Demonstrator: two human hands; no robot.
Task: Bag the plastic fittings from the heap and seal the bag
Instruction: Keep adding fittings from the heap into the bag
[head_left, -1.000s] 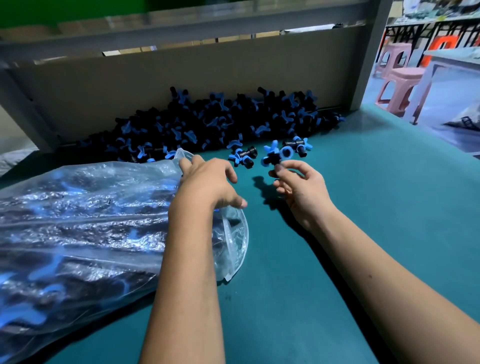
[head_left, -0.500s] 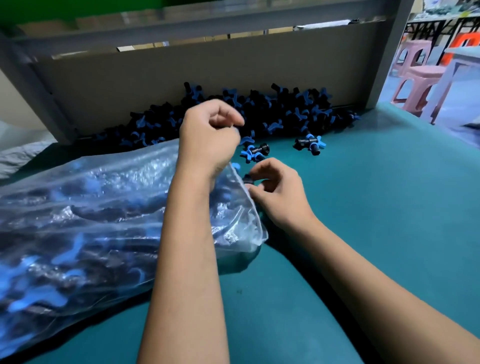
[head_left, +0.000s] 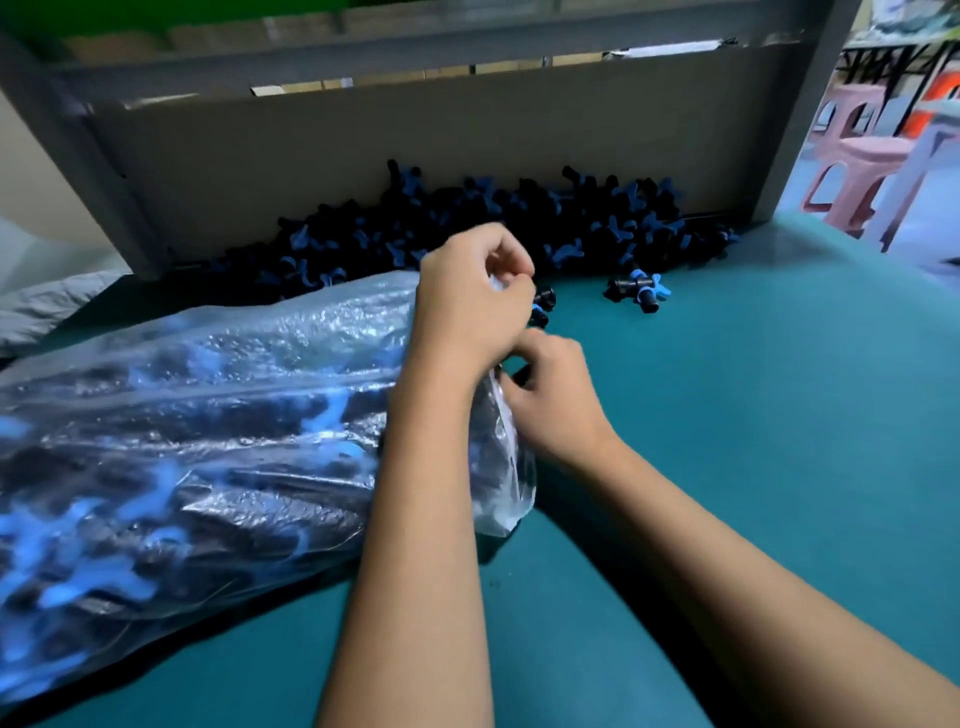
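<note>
A large clear plastic bag (head_left: 208, 441), stuffed with black and blue fittings, lies on its side across the left of the green table (head_left: 753, 441). My left hand (head_left: 472, 301) pinches the upper edge of the bag's mouth and holds it up. My right hand (head_left: 556, 400), fingers curled, is at the mouth just below it, holding a black fitting (head_left: 519, 373) at the opening. The heap of black and blue fittings (head_left: 519, 223) lies along the cardboard wall behind. One loose fitting (head_left: 641, 291) sits apart on the table, and another (head_left: 543, 304) lies just beyond my left hand.
A cardboard wall (head_left: 415, 140) in a grey metal frame closes the back of the table. Pink plastic stools (head_left: 862, 166) stand on the floor beyond the table's right edge. Crumpled grey plastic (head_left: 47, 301) lies at the far left.
My right hand took a fitting from in front of the heap and brought it back to the bag's mouth. My left hand gripped the bag's upper edge and lifted it.
</note>
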